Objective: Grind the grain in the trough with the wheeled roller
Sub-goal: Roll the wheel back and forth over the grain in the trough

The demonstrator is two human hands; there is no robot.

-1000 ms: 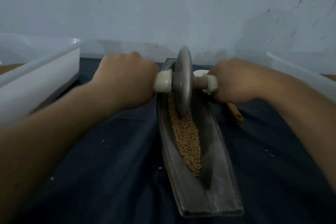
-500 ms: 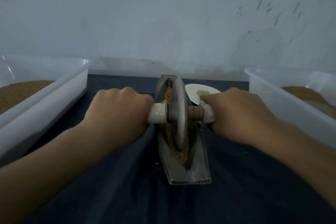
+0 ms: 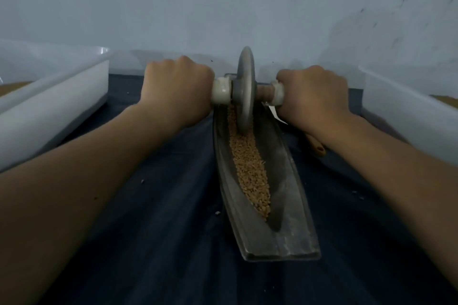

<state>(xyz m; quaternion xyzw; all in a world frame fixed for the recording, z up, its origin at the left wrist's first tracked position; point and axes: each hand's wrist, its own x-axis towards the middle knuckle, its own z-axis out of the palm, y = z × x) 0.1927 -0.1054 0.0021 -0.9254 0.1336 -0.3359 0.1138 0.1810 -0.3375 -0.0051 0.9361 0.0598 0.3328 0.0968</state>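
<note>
Cream-coloured handle stubs (image 3: 221, 91) poke out of two fists: the left hand (image 3: 177, 91) is curled tight round one end of the axle and the right hand (image 3: 313, 96) round the other, knuckles up, both arms stretched well forward. Between them, touching neither palm, the grey disc of the wheeled roller (image 3: 245, 89) stands upright on its edge. Its lower rim is sunk into the grain (image 3: 250, 171) near the far end of the trough (image 3: 290, 193). From under the wheel the grain runs back toward the person as a narrow tan strip along the groove, tapering to a point short of the near end. The trough is long, dull metal and boat-shaped, lying lengthwise on dark blue cloth (image 3: 161, 230) over the counter, with a few pale specks scattered about. A small wooden piece (image 3: 318, 148) peeks from under the right forearm. White plastic tubs flank the cloth, one left (image 3: 49, 111), one right (image 3: 409, 111).
</note>
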